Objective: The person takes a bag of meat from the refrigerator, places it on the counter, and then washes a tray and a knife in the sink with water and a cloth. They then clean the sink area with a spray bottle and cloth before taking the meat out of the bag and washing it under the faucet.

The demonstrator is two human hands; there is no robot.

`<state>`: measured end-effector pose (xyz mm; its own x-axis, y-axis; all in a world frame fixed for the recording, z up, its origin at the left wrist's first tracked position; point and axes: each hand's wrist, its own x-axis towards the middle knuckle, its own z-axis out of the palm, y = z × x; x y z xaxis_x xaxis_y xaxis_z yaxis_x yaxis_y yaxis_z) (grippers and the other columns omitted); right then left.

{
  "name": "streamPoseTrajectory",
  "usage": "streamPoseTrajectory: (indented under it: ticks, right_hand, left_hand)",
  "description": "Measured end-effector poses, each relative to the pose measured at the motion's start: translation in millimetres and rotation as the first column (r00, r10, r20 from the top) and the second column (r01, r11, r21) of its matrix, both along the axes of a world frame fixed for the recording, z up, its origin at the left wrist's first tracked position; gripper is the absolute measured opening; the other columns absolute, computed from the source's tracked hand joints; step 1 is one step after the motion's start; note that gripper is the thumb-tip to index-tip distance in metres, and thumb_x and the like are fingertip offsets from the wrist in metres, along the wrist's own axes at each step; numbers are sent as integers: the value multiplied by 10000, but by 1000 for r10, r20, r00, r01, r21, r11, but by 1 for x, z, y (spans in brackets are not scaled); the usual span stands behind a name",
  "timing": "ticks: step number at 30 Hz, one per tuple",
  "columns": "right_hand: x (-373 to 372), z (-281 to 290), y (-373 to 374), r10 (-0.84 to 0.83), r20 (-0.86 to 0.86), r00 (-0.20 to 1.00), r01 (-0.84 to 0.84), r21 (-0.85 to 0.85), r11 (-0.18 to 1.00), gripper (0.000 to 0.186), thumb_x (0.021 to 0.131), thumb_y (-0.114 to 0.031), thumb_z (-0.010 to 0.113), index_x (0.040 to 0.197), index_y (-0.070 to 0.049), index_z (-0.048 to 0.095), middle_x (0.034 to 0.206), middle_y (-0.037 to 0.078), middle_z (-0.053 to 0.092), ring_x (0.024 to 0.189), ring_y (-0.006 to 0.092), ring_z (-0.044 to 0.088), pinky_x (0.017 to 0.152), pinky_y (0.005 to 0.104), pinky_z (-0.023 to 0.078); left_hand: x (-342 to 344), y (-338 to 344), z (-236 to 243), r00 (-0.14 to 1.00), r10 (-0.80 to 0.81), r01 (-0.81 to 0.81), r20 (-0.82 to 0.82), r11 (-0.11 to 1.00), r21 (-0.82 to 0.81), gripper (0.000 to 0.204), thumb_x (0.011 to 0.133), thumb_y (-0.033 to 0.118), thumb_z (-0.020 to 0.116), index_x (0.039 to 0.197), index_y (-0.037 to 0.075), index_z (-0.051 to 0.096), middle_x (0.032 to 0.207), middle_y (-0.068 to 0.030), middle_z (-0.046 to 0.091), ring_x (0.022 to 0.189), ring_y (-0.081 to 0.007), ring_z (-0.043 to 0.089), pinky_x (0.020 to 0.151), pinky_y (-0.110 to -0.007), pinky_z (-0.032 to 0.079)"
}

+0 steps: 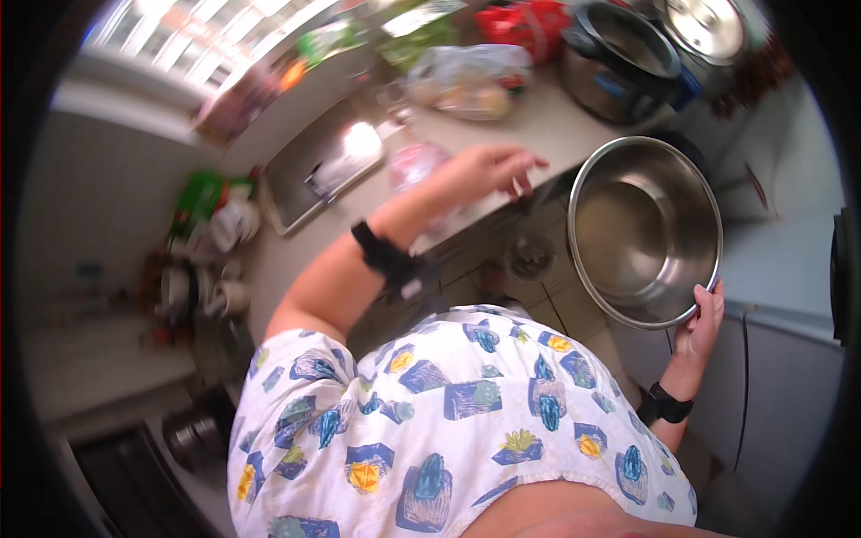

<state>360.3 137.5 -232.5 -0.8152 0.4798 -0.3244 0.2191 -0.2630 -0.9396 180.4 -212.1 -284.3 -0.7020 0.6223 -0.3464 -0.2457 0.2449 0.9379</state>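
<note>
I see a steel bowl (646,231): round, shiny, empty, tilted with its opening toward me, gripped at the lower rim, off the desk's edge.

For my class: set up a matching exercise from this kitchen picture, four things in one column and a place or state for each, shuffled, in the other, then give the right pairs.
Things:
1. steel bowl
2. left hand
3. cooker pot
4. red bag

Places or states:
A. on the far counter, lid open
B. held by its rim in the right hand
C. at the top, beside the pot
D. reaching over the counter edge, holding nothing

Pairs: 1-B, 2-D, 3-A, 4-C
</note>
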Motion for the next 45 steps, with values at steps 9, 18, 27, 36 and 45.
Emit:
streamPoseTrajectory:
  ticks: [9,18,27,36,45]
  right_hand:
    - [8,-14,-39,150,-100,984,-168,-194,967,256,828,-13,521,1078,6,475,983,103,605,892,143,594,832,252,468]
    - [-46,-93,-78,327,199,924,-302,-147,942,170,821,-57,592,958,-100,502,756,-54,512,560,29,449,414,166,280]
    - [-104,-235,-156,805,571,160,-766,-443,466,296,876,-194,519,891,96,578,662,110,590,548,203,607,498,347,567]
    - [-121,-403,-225,657,721,220,-557,-460,691,244,850,-146,526,791,87,568,614,137,569,496,244,589,508,378,567]
    - [-192,-460,-277,510,730,454,-373,-364,853,176,896,-119,508,852,48,472,623,139,559,490,226,578,476,356,544]
  left_hand:
    - [80,-33,10,999,-31,36,41,993,-115,647,911,489,517,1391,80,369,979,-80,625,874,-149,604,808,-296,470]
    - [109,-25,-57,953,291,-295,-88,809,-508,443,855,389,592,927,-45,543,759,-213,634,732,-333,649,649,-398,502]
    - [140,-109,-138,897,438,-305,-54,527,-793,441,866,420,517,972,-7,548,826,-221,636,796,-414,608,713,-471,475]
    - [253,-175,-145,921,362,-140,145,653,-744,478,917,339,520,1279,32,463,1169,-200,585,1029,-345,590,866,-386,473]
    - [473,-181,-84,445,868,-154,220,316,-936,378,894,293,526,1215,96,554,917,-123,659,827,-243,634,758,-322,493]
